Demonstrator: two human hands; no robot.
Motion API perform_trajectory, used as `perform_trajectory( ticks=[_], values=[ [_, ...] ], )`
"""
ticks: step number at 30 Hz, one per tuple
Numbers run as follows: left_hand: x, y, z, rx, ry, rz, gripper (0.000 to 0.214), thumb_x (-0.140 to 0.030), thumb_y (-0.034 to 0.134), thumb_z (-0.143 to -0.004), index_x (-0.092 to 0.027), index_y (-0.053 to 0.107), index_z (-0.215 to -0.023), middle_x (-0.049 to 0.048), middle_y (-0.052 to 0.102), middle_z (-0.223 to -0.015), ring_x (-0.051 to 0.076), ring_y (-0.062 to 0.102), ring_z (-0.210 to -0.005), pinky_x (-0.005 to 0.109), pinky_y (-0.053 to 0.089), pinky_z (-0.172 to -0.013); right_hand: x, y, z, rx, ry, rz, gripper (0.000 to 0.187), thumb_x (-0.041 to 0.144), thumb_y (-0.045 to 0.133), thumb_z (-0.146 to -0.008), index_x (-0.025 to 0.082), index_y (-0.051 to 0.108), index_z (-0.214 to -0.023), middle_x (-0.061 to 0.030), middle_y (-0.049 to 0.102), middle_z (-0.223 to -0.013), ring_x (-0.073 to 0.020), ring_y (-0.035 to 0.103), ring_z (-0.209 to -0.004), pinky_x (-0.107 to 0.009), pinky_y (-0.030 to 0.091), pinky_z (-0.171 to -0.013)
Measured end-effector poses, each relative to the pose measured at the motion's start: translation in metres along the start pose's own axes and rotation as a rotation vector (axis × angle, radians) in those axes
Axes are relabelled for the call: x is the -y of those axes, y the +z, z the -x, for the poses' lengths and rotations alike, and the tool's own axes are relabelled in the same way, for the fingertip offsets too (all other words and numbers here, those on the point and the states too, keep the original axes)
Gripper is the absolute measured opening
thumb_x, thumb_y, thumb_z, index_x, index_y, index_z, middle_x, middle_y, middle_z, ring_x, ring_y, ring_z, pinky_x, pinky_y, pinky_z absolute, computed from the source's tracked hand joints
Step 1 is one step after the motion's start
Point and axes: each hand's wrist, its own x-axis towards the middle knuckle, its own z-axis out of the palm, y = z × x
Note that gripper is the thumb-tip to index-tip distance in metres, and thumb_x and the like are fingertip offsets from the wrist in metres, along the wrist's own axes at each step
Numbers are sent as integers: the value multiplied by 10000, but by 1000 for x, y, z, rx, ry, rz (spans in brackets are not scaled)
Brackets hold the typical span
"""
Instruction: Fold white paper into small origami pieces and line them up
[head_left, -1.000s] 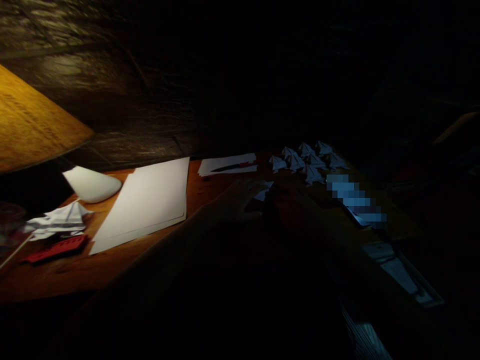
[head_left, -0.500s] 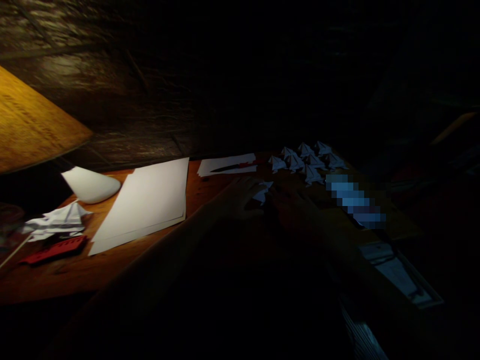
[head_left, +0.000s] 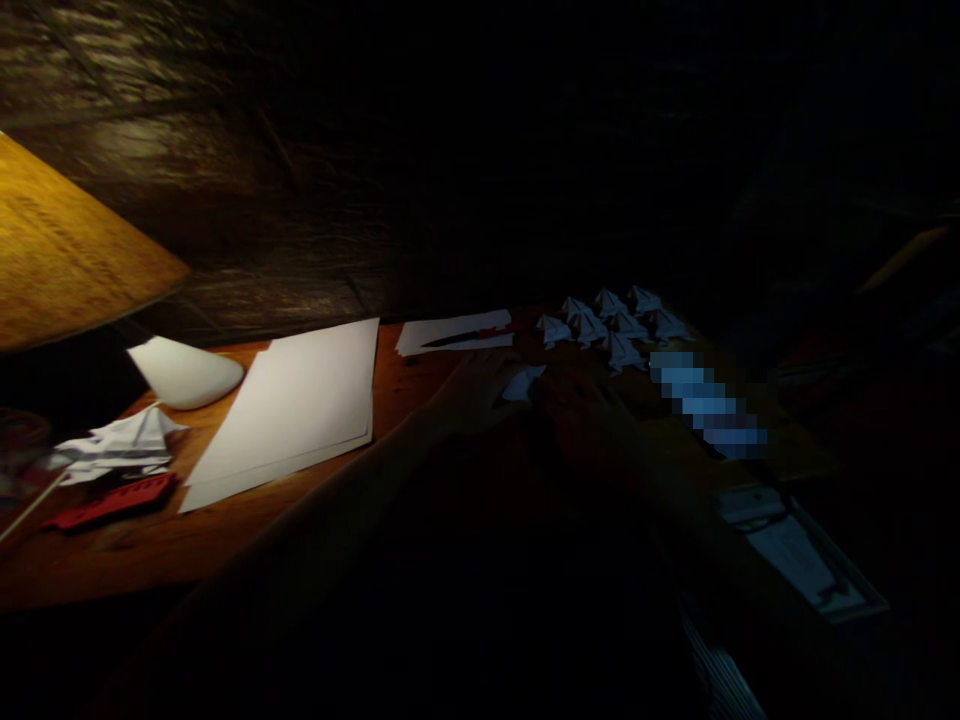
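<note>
Between my two hands, low over the wooden table, is a small folded piece of white paper (head_left: pixel 523 383). My left hand (head_left: pixel 480 393) grips its left side, fingers curled round it. From the right, my right hand (head_left: pixel 576 408) closes on the paper's other edge; deep shadow hides most of its fingers. Just beyond the right hand, several folded paper figures (head_left: pixel 621 350) stand grouped on the table. Behind my left hand, a knife with a red handle (head_left: pixel 491 331) lies on a small stack of white paper (head_left: pixel 427 331).
Large white sheets (head_left: pixel 300 400) lie on the table (head_left: pixel 247 530) at left. Near them are a white rounded object (head_left: pixel 187 375), a crumpled folded paper (head_left: pixel 124 447), a red object (head_left: pixel 116 502) and a yellow lampshade (head_left: pixel 75 250). A blurred bluish rectangle (head_left: pixel 705 405) lies right.
The small paper shows as a smoother, flatter shape than before, its pointed lower part no longer seen. Both hands stay nearly in place; the view shifts slightly.
</note>
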Motion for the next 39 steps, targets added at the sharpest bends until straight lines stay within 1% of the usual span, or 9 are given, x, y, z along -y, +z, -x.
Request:
perform_trajectory(
  ticks=[5,9,15,19,22,27,31,36,39],
  values=[
    [1,-2,0,-16,-24,-9,577,-568,583,-992,-248,531,-1469,116,519,-1536,342,468,-1399,549,398,-1160,2,-1,1,-27,74,-17,533,193,375,-1045,282,555,-1538,-120,523,-1555,-329,507,-1318,-461,462,-1029],
    [-1,-4,0,-13,-22,3,608,-587,591,-976,-247,512,-1474,124,516,-1534,351,475,-1390,565,404,-1144,3,-2,0,23,78,-18,519,213,375,-1050,281,576,-1523,-142,538,-1504,-342,508,-1288,-463,463,-988],
    [-2,-4,-1,-19,-25,13,612,-567,602,-971,-233,515,-1476,130,512,-1532,341,461,-1407,545,390,-1168,3,-3,-1,17,81,-15,507,215,373,-1055,270,582,-1513,-156,600,-1376,-327,536,-1228,-456,453,-969],
    [-1,-3,-1,-19,-30,7,597,-592,577,-980,-261,521,-1474,113,522,-1524,336,472,-1388,548,403,-1154,3,-4,-1,0,61,-17,495,210,386,-1050,261,605,-1491,-136,614,-1390,-323,534,-1248,-471,427,-1017],
    [0,-2,-1,-25,-46,3,598,-599,579,-980,-276,525,-1481,104,533,-1515,335,475,-1385,550,405,-1152,3,-4,-2,-22,37,-25,468,192,393,-1043,217,650,-1434,-138,644,-1361,-320,527,-1278,-491,374,-1091],
    [-3,-5,-2,-36,-38,-70,607,-606,559,-999,-229,559,-1475,140,553,-1488,343,487,-1380,533,406,-1151,2,-5,-5,-45,10,-47,428,139,409,-1014,166,705,-1321,-143,691,-1294,-300,557,-1259,-519,247,-1191],
    [-6,-6,-3,-16,-29,-122,640,-626,546,-997,-222,541,-1493,155,547,-1511,367,492,-1378,572,392,-1152,4,-6,-5,-24,14,-50,423,145,413,-1010,144,702,-1319,-157,712,-1253,-303,583,-1217,-525,238,-1187],
    [-4,-3,0,-26,24,-64,635,-552,593,-977,-191,508,-1493,165,531,-1535,370,462,-1435,582,363,-1196,10,-12,-4,-33,8,-42,394,131,397,-1017,129,735,-1220,-155,732,-1194,-302,577,-1209,-510,240,-1196],
    [-2,-1,2,-51,107,45,577,-422,602,-975,-199,491,-1494,159,541,-1530,349,466,-1455,580,374,-1209,12,-14,-3,-42,9,-43,377,130,407,-1012,129,750,-1168,-154,732,-1183,-309,566,-1208,-504,259,-1189]
  ],
)
